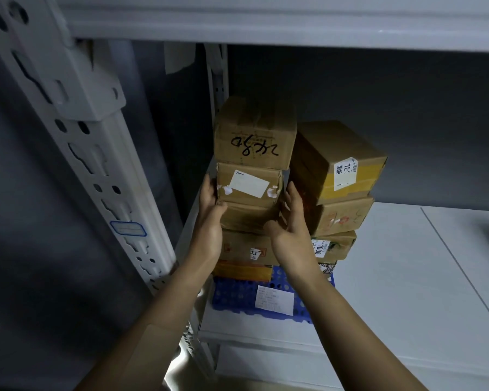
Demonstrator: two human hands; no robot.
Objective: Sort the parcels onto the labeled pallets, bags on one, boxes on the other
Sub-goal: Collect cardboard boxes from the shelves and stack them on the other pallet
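Head view is showing two bare arms reaching into a grey shelf, where brown cardboard boxes are sitting in two tall stacks on a blue pallet with a paper label on its front. The left hand is lying against the left side of the left stack, its fingers pointing up along the box with the white sticker and its thumb resting on the front of the plain box just under it. The right hand is standing by the right side of the same two boxes, fingers straight and spread apart, between the two stacks; I cannot tell if it is pressing. Neither hand is curling tight round anything. The box with black writing is sitting on top, so it may be wobbling if the boxes below are moving. These boxes are looking stiff and a bit dented, with smooth tape that could be slippery, and they could be heavy. Holding flat on both sides, low down, is probably working best. The right stack is sitting just beside this one, so pulling slowly and straight is looking wise.
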